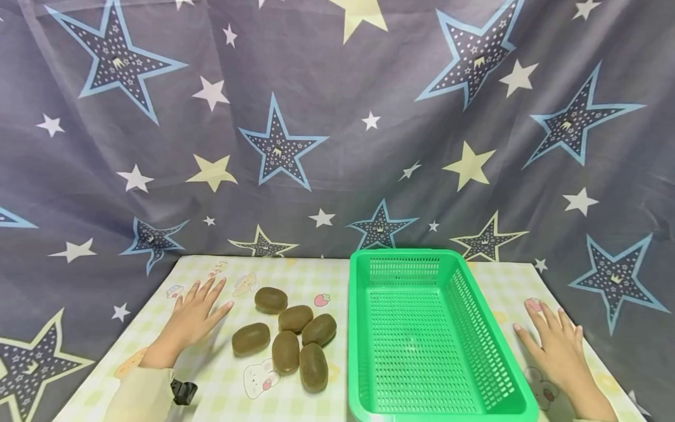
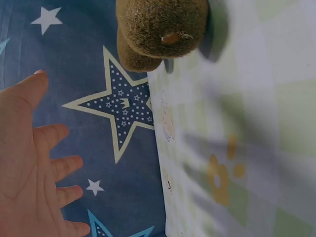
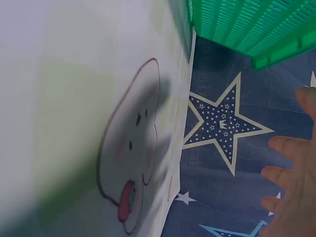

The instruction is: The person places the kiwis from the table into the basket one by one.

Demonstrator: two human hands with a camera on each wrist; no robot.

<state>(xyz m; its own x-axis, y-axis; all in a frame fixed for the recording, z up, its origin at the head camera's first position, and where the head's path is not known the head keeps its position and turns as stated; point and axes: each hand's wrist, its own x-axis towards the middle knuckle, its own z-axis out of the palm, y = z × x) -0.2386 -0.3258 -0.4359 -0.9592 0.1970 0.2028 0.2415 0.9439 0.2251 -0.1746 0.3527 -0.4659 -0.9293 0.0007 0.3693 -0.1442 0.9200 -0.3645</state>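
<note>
Several brown kiwis (image 1: 286,352) lie grouped on the table left of the basket, most of them side by side. One kiwi (image 1: 251,339) sits a little apart, nearest my left hand (image 1: 194,316), which has its fingers spread and holds nothing. In the left wrist view a fuzzy kiwi (image 2: 165,24) shows at the top, beyond the thumb of that hand. Right of the kiwis stands a green plastic basket (image 1: 358,351) with nothing inside. My right hand (image 1: 556,346), fingers extended and holding nothing, is to the right of the basket.
A checked tablecloth (image 1: 227,381) with cartoon prints covers the table. Behind it hangs a grey curtain (image 1: 337,88) patterned with stars. A black strap buckle (image 1: 183,391) is at my left wrist. The basket's raised rim stands between the kiwis and my right hand.
</note>
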